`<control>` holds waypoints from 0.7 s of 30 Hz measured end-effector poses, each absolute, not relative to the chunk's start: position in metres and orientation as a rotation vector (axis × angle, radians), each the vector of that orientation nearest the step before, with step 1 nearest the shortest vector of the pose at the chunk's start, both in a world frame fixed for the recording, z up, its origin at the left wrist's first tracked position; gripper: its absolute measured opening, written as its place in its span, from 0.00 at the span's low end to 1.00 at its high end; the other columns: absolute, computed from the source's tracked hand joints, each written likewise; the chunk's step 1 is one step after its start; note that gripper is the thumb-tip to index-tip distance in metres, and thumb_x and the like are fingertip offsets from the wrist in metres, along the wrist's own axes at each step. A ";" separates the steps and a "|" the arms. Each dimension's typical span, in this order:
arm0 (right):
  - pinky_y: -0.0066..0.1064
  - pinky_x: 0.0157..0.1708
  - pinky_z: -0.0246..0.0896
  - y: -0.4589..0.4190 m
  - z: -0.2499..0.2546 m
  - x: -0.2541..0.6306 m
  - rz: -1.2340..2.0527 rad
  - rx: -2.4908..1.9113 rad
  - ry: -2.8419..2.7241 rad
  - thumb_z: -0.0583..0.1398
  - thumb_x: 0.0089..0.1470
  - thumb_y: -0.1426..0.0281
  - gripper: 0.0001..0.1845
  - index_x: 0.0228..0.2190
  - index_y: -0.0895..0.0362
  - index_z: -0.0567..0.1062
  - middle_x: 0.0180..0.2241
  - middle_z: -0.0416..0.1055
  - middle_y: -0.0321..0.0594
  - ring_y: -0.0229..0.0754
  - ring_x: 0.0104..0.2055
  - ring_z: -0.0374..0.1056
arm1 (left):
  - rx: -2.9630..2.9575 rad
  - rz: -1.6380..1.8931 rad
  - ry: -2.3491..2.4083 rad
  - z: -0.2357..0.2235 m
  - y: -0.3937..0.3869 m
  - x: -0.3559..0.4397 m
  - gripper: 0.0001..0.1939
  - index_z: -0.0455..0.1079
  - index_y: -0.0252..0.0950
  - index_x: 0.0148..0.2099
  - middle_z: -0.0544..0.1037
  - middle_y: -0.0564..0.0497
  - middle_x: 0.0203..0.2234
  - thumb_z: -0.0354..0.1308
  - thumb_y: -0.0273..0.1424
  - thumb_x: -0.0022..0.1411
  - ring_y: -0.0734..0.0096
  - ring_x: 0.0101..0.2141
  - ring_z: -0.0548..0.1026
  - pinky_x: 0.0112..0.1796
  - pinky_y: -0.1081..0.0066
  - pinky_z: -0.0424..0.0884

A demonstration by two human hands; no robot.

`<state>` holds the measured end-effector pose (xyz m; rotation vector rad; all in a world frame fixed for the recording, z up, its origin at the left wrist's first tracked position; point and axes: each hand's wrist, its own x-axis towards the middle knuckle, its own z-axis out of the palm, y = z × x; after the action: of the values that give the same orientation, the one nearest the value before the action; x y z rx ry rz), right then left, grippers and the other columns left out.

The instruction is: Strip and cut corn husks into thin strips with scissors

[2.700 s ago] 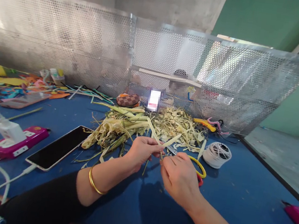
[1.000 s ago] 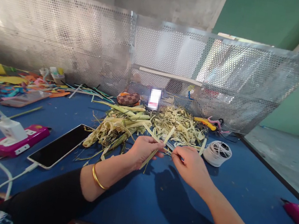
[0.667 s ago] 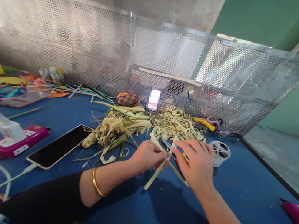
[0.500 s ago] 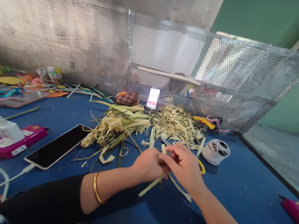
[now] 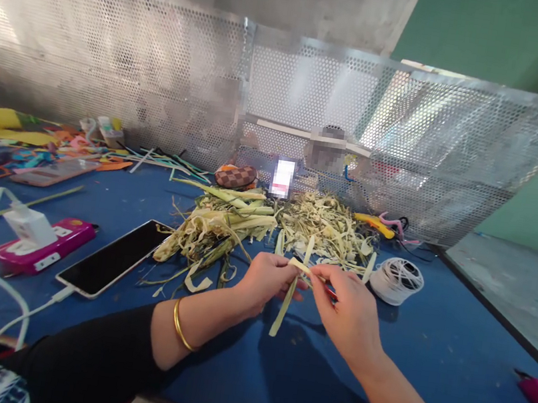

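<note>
Above the near middle of the table, my left hand (image 5: 264, 283) is closed on pale green, flat plant strips (image 5: 285, 306), one of which hangs down below the fingers. My right hand (image 5: 351, 311) pinches the end of another strip (image 5: 300, 266), which runs across between both hands. A further strip end points up just behind the fingers. Something small and reddish shows under my right fingers; I cannot tell what it is. Beyond the hands lie a bundle of long leaves and stalks (image 5: 218, 221) and a heap of shredded dry strips (image 5: 328, 230).
A white cord spool (image 5: 397, 281) stands right of my hand. On the left are a phone (image 5: 113, 259) on a cable and a magenta power strip (image 5: 52, 247) with a charger. A checkered pouch (image 5: 235, 176) and a yellow-handled tool (image 5: 374, 225) lie near the perforated metal screen (image 5: 166, 78).
My hands have moved apart, and a strip now stretches between them. My right hand has shifted slightly right and down. The yellow loop beside it is no longer visible. The view has shifted slightly.
</note>
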<state>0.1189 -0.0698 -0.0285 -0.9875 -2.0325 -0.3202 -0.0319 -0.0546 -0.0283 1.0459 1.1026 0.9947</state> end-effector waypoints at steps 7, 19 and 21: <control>0.33 0.34 0.56 -0.071 -0.031 0.112 -0.520 -0.952 -2.095 0.54 0.59 0.74 0.08 0.31 0.56 0.73 0.29 0.76 0.40 0.41 0.31 0.70 | 0.874 1.030 1.019 -0.026 -0.057 -0.031 0.08 0.68 0.32 0.23 0.76 0.49 0.19 0.52 0.26 0.53 0.73 0.20 0.74 0.26 0.74 0.69; 0.31 0.33 0.55 -0.073 -0.032 0.110 -0.465 -0.975 -2.092 0.55 0.56 0.75 0.05 0.30 0.57 0.70 0.24 0.74 0.37 0.40 0.26 0.69 | 0.894 1.066 0.946 -0.024 -0.055 -0.034 0.07 0.71 0.31 0.27 0.74 0.51 0.17 0.61 0.32 0.47 0.78 0.19 0.70 0.21 0.79 0.58; 0.31 0.32 0.55 -0.073 -0.033 0.111 -0.447 -1.016 -2.094 0.54 0.56 0.75 0.06 0.30 0.56 0.70 0.22 0.73 0.36 0.39 0.24 0.68 | 0.901 1.055 0.929 -0.024 -0.055 -0.034 0.05 0.71 0.31 0.26 0.74 0.51 0.18 0.60 0.29 0.46 0.78 0.19 0.70 0.22 0.78 0.59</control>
<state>0.1105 -0.0729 -0.0329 -1.0158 -2.0942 -0.4469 -0.0342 -0.0546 -0.0242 0.9011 0.9288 1.0546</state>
